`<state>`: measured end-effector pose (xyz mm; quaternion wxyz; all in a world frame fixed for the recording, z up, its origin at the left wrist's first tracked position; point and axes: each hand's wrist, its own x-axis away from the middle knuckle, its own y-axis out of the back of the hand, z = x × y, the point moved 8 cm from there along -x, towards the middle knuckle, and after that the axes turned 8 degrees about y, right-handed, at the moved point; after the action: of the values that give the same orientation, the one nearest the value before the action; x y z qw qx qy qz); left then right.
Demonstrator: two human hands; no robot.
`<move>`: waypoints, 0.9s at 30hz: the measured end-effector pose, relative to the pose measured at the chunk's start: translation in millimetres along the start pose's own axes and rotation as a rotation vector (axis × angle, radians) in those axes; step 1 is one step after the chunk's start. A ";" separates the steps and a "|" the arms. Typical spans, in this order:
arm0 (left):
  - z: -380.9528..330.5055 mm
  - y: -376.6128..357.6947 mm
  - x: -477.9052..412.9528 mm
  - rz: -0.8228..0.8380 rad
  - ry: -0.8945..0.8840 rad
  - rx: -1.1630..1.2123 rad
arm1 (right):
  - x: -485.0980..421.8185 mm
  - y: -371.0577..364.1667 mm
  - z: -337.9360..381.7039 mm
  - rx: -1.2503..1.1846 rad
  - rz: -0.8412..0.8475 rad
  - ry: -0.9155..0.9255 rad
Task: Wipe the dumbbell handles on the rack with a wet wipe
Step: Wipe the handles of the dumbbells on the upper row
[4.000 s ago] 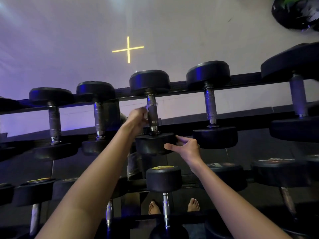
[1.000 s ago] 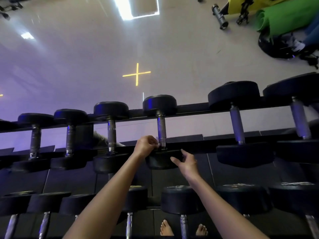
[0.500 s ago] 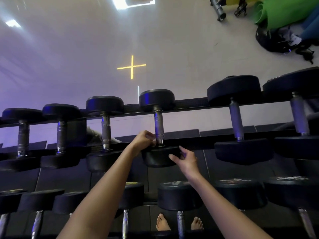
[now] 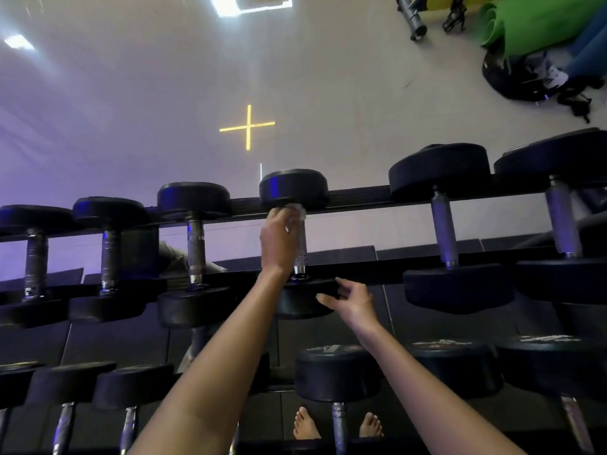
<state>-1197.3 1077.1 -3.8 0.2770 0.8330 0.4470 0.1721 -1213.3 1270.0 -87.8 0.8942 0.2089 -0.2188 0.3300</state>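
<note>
A black dumbbell rack (image 4: 358, 195) holds a top row of dumbbells with steel handles. My left hand (image 4: 279, 241) is wrapped round the upper part of the middle dumbbell's handle (image 4: 300, 257), holding a white wet wipe (image 4: 297, 213) against it just under the far head. My right hand (image 4: 353, 300) touches the near black head (image 4: 302, 300) of the same dumbbell with loosely bent fingers. Most of the wipe is hidden by my fingers.
Neighbouring dumbbells stand to the left (image 4: 195, 251) and right (image 4: 443, 231) on the top row. A lower row of dumbbells (image 4: 336, 372) sits near my bare feet (image 4: 305, 425). Green rolled mats (image 4: 532, 21) and a dark bag (image 4: 522, 73) lie on the floor at far right.
My left hand slid with the wipe from the near end of the handle up to the far end. My right hand stayed on the near head.
</note>
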 end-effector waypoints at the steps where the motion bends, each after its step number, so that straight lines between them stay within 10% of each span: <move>1: 1.2 -10.2 1.6 0.021 -0.026 0.001 | 0.0 -0.2 -0.1 -0.005 -0.001 0.002; 16: 74.6 -48.6 -7.7 0.041 0.850 0.967 | -1.5 4.8 -3.6 -0.048 -0.045 0.013; 20: 63.0 -21.4 -13.5 -0.100 0.564 0.835 | -1.0 4.4 -3.5 -0.055 -0.034 0.009; 27: -2.2 -20.4 -4.2 -0.081 -0.443 -0.221 | 0.6 4.1 -3.1 -0.067 -0.049 0.008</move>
<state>-1214.0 1083.4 -14.8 0.4644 0.7963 0.3870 0.0217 -1214.9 1274.7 -89.1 0.9094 0.1828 -0.2208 0.3014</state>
